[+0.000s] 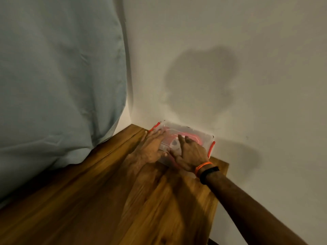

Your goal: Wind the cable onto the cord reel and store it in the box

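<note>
A clear plastic box (203, 137) with red side clasps sits at the far corner of the wooden table, against the wall. Its lid is on. Through the lid I see a red shape and a pale round part, probably the cord reel (174, 143); the cable itself is too blurred to make out. My left hand (150, 147) lies flat on the box's left side, fingers spread. My right hand (189, 152) presses flat on the lid, fingers apart, with an orange band and a black band at the wrist.
The wooden table (123, 200) runs from the near left to the wall. A pale blue curtain (58, 85) hangs at the left and drapes over the table's edge. The white wall (247, 68) stands just behind the box. The table's right edge drops off near my forearm.
</note>
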A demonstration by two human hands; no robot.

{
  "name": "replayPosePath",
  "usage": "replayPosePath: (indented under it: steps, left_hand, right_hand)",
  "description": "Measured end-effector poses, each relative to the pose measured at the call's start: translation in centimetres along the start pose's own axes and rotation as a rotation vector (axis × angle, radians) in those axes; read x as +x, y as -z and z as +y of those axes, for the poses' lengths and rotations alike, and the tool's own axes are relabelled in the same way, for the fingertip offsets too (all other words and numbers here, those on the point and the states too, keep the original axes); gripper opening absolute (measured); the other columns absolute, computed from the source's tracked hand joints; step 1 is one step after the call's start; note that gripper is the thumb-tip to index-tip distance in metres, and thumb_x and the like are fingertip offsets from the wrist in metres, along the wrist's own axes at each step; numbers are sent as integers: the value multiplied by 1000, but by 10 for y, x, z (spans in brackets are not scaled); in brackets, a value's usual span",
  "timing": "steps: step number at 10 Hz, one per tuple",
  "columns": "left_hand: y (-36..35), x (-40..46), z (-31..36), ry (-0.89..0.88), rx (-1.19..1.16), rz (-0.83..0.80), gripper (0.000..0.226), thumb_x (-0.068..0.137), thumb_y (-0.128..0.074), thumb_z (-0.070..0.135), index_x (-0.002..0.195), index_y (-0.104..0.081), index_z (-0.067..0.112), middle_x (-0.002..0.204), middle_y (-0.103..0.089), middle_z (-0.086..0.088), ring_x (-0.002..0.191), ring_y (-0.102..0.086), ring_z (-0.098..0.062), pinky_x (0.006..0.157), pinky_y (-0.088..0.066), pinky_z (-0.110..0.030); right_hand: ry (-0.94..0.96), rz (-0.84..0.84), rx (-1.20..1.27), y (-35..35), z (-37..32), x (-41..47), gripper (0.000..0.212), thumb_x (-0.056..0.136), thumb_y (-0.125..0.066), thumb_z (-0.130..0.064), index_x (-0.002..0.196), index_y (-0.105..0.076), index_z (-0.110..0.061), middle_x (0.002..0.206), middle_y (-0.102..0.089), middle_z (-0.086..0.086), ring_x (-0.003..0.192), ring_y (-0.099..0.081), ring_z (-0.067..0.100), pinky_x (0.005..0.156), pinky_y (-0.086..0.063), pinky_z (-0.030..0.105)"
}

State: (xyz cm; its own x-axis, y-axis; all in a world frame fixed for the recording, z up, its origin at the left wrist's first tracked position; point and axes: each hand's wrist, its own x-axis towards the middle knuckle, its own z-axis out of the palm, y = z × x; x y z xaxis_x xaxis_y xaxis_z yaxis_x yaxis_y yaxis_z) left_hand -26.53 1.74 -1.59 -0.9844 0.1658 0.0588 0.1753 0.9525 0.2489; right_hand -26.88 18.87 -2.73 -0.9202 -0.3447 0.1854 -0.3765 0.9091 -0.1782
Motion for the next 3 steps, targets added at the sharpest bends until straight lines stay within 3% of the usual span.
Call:
replayPosePath:
  steps: [1, 3]
  left_hand:
    - [35, -11, 1, 135, 83, 29, 95, 94, -52, 60, 161, 1, 18, 170, 5, -6, 156, 5, -27, 125, 1, -45]
    - [139, -39, 13, 295, 146, 234, 99, 93, -42, 69, 160, 7, 16, 169, 13, -8, 155, 12, -30, 126, 6, -46]
  right_hand:
    - [38, 15, 48, 35, -2, 7, 87, 93, -34, -67, 156, -18, -9, 157, -32, 22, 142, -36, 37, 116, -32, 44]
    - [136, 147, 15, 138, -34, 28, 96, 90, -39, -70, 158, -8, -9, 164, -10, 24, 152, -12, 36, 125, -14, 46]
